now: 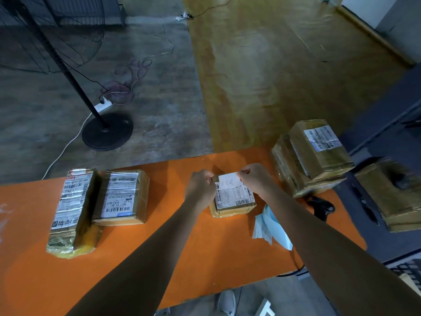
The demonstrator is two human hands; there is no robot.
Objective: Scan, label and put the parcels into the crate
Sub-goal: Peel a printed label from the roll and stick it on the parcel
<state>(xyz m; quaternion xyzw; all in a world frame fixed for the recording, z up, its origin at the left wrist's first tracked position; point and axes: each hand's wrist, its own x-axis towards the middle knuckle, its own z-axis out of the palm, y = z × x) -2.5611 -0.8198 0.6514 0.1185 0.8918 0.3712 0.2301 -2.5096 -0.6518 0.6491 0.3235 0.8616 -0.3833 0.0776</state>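
My left hand (200,185) and right hand (252,176) each pinch a white label (229,179) over the small parcel (232,201) at the centre of the bench (173,242). Labelling is underway, I judge; two parcels (120,197) at nine o'clock and a stack (314,156) at two o'clock remain.
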